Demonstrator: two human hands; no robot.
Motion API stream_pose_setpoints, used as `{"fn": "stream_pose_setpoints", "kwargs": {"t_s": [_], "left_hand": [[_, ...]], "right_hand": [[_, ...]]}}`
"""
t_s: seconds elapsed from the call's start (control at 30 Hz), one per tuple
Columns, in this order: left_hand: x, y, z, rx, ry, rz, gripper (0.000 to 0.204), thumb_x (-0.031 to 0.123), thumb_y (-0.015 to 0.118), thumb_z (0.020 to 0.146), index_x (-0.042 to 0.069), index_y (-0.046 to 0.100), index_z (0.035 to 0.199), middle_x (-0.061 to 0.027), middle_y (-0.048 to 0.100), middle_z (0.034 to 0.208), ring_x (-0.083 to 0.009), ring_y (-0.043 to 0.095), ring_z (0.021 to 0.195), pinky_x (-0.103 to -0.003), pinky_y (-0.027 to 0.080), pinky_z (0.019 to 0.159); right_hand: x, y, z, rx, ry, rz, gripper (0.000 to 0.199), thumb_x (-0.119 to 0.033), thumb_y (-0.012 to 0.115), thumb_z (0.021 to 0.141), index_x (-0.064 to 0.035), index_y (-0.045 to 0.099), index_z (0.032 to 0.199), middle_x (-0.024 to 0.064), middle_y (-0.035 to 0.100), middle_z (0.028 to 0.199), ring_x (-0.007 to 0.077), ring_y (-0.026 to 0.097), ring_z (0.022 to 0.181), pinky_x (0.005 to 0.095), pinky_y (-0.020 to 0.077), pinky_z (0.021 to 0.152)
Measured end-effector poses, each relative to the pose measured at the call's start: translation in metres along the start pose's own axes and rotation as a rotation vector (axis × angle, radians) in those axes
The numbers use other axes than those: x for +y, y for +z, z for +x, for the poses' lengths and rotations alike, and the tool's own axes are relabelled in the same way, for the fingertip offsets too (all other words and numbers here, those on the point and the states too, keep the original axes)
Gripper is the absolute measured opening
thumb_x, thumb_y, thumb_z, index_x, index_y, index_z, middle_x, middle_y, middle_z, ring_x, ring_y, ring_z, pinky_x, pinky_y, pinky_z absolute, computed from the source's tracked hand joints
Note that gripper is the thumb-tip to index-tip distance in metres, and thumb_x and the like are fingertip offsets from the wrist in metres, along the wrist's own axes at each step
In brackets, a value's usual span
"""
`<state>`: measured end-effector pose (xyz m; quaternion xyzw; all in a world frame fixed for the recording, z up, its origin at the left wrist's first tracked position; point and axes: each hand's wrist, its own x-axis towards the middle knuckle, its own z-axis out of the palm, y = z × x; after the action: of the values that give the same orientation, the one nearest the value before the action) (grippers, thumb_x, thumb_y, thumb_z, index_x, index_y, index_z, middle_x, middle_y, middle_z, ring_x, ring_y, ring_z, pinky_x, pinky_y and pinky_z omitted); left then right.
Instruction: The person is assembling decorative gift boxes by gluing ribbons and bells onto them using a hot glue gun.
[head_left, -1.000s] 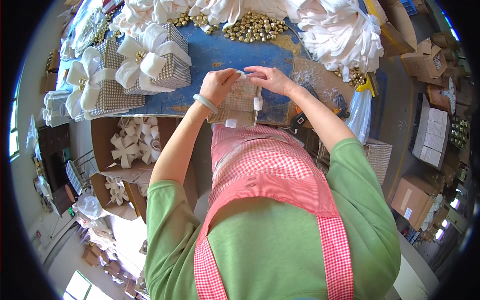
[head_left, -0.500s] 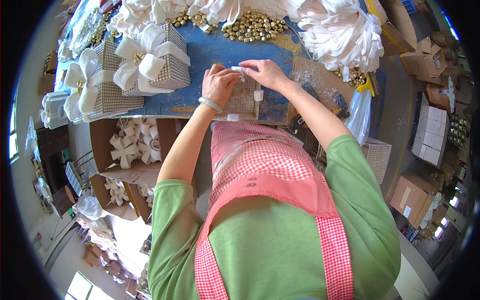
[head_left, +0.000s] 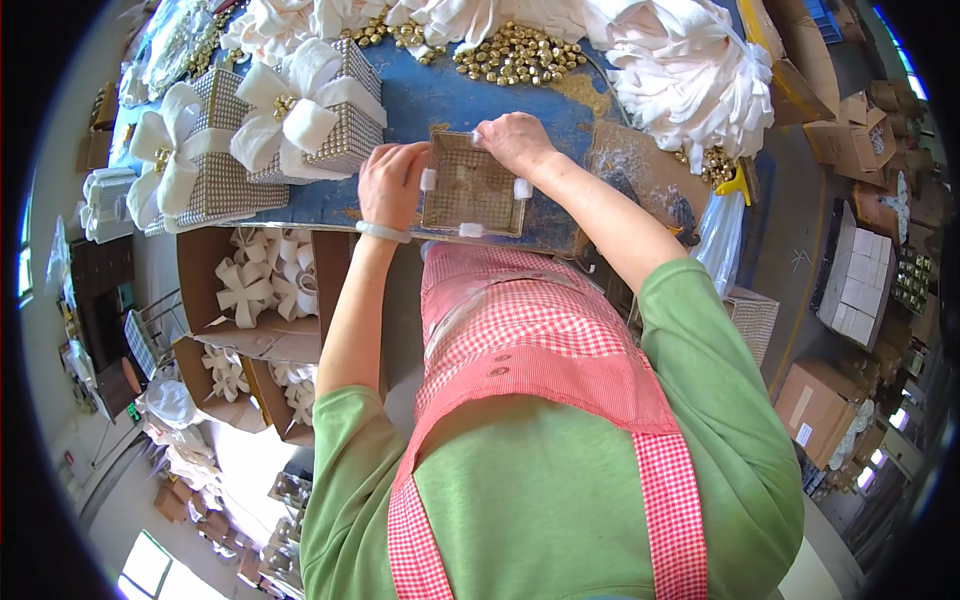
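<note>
A square open box (head_left: 475, 192) with a beaded, light-coloured wall sits at the table's near edge in front of me. White fabric strip ends fold over its rim: a left one (head_left: 428, 180), a right one (head_left: 522, 188) and a near one (head_left: 471, 230). My right hand (head_left: 515, 143) is closed at the far rim, its fingertips pinching another white strip end there. My left hand (head_left: 390, 187), wearing a pale bracelet, is closed against the box's upper left corner; its thumb is mostly hidden.
Finished-looking beaded boxes with white bows (head_left: 295, 120) stand at the left. Gold bells (head_left: 520, 53) lie in a heap behind, beside piled white fabric strips (head_left: 685, 70). A yellow-handled tool (head_left: 735, 185) is at the right. Cartons of white bows (head_left: 265, 280) stand below the table at left.
My hands have separated. The left moved leftward and down to the box's left side; the right stays at the far rim. The box's inside and its left strip end now show.
</note>
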<state>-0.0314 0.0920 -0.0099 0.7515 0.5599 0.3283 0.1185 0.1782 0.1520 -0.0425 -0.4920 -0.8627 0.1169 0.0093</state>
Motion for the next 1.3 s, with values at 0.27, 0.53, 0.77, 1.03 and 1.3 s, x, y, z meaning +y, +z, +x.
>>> {"fn": "stream_pose_setpoints", "kwargs": {"t_s": [0.27, 0.53, 0.77, 1.03, 1.3], "left_hand": [[0.022, -0.009, -0.076, 0.249, -0.522, -0.321, 0.011, 0.009, 0.059, 0.089, 0.004, 0.067, 0.095, -0.0103, 0.068, 0.079, -0.0179, 0.064, 0.065, -0.028, 0.049, 0.06], [0.046, 0.037, -0.119, -0.472, -0.835, -0.43, 0.048, 0.051, 0.049, 0.088, 0.009, 0.072, 0.089, -0.0145, 0.067, 0.07, -0.0305, 0.067, 0.074, -0.039, 0.051, 0.072], [0.017, 0.079, -0.103, -0.678, -1.155, -0.475, 0.054, 0.039, 0.038, 0.085, -0.004, 0.071, 0.077, -0.0179, 0.069, 0.075, -0.0281, 0.069, 0.077, -0.035, 0.051, 0.079], [0.044, 0.055, -0.069, -0.777, -1.134, -0.361, 0.054, 0.043, 0.04, 0.085, -0.001, 0.071, 0.079, -0.015, 0.069, 0.072, -0.031, 0.069, 0.078, -0.034, 0.051, 0.083], [0.037, -0.008, -0.042, -0.389, -0.713, 0.169, 0.04, 0.046, 0.06, 0.085, 0.008, 0.069, 0.078, -0.014, 0.068, 0.08, -0.0327, 0.065, 0.08, -0.041, 0.05, 0.069]], "right_hand": [[0.0, 0.022, 0.008, 0.057, -0.004, -0.105, 0.012, -0.011, 0.053, 0.083, -0.0104, 0.065, 0.083, 0.0105, 0.069, 0.077, 0.026, 0.069, 0.076, 0.0359, 0.0545, 0.067], [0.004, 0.02, 0.002, -0.022, 0.155, -0.004, 0.02, -0.023, 0.069, 0.079, -0.008, 0.061, 0.089, 0.0138, 0.068, 0.081, 0.03, 0.068, 0.08, 0.04, 0.055, 0.069], [0.0, 0.0, -0.033, -0.046, 0.206, 0.035, 0.011, -0.014, 0.059, 0.082, -0.0075, 0.064, 0.088, 0.0167, 0.068, 0.082, 0.0322, 0.068, 0.081, 0.0402, 0.0556, 0.069], [0.019, 0.015, -0.056, -0.045, 0.322, 0.098, 0.025, -0.032, 0.067, 0.08, -0.0085, 0.063, 0.089, 0.016, 0.069, 0.082, 0.0325, 0.068, 0.08, 0.0411, 0.055, 0.07], [0.023, -0.025, -0.072, -0.102, 0.427, 0.356, 0.052, -0.058, 0.062, 0.077, -0.0158, 0.068, 0.105, 0.0074, 0.07, 0.094, 0.0268, 0.066, 0.09, 0.0405, 0.0512, 0.08]]}}
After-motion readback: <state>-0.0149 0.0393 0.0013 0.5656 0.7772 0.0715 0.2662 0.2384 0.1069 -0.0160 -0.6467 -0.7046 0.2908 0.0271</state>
